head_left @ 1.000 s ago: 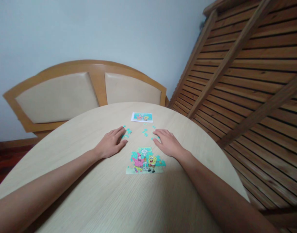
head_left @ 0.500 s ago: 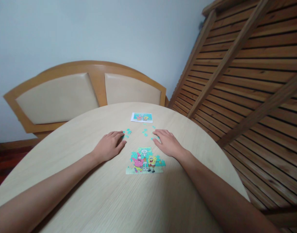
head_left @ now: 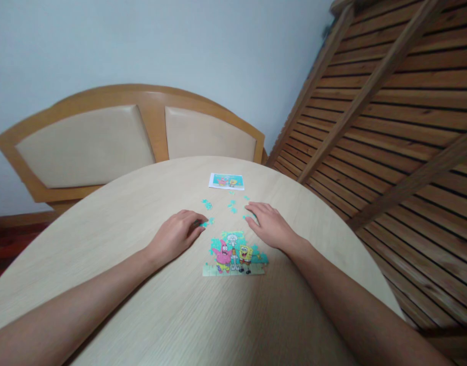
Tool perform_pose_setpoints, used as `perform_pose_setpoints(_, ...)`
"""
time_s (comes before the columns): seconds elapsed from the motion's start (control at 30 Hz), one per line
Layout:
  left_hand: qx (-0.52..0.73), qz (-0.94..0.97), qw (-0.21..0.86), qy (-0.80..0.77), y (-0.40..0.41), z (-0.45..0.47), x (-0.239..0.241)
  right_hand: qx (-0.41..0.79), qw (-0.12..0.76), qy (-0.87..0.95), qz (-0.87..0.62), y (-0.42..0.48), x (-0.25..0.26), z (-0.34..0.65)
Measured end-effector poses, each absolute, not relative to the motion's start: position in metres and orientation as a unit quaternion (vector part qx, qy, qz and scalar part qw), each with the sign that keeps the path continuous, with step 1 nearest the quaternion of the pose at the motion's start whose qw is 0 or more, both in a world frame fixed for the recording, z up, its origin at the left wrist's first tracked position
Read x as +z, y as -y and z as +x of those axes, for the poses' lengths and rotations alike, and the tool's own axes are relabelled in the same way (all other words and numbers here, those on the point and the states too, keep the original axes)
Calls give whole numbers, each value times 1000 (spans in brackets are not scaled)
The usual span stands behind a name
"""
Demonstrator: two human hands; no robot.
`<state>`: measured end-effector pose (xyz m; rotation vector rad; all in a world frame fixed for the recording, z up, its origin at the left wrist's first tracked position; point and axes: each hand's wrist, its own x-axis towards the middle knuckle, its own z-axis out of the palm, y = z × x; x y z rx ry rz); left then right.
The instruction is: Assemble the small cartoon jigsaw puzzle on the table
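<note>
A partly joined jigsaw puzzle [head_left: 233,256] with cartoon characters lies flat on the table between my forearms. My left hand [head_left: 180,231] rests at its upper left, thumb and fingertips closing around a small teal puzzle piece [head_left: 204,224]. Another teal piece touches or lies close beside that one. My right hand [head_left: 269,223] lies on the table at the puzzle's upper right, fingers stretched and thumb apart. Loose teal pieces [head_left: 246,197] are near its fingertips; part of one is hidden by the hand.
Beyond the hands are more loose teal pieces [head_left: 206,204] and a middle group [head_left: 232,206]. A printed picture card [head_left: 228,181] lies farther back on the round wooden table [head_left: 149,315]. A padded chair back [head_left: 157,122] and a slatted wooden panel [head_left: 371,127] stand beyond the edge.
My left hand has come nearer to me, with teal pieces drawn toward the puzzle and its fingers closing in. My right hand has barely moved. The view has shifted slightly.
</note>
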<state>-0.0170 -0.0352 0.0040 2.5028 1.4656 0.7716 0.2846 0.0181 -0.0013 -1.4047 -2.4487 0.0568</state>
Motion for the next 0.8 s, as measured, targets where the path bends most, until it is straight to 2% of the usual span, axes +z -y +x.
perform_pose_setpoints(0.33,308,807,160,-477,41,-11,6,25,164,856,-489,-17,0,285)
perform_pose_setpoints(0.53,393,734,313,-458,47,-4,5,49,237,840,-485,-10,13,277)
perform_pose_setpoints(0.7,460,664,413,-421,53,9,7,187,320,813,-449,22,34,248)
perform_pose_setpoints(0.8,466,634,462,-408,58,16,10,304,326,794,-413,39,36,232)
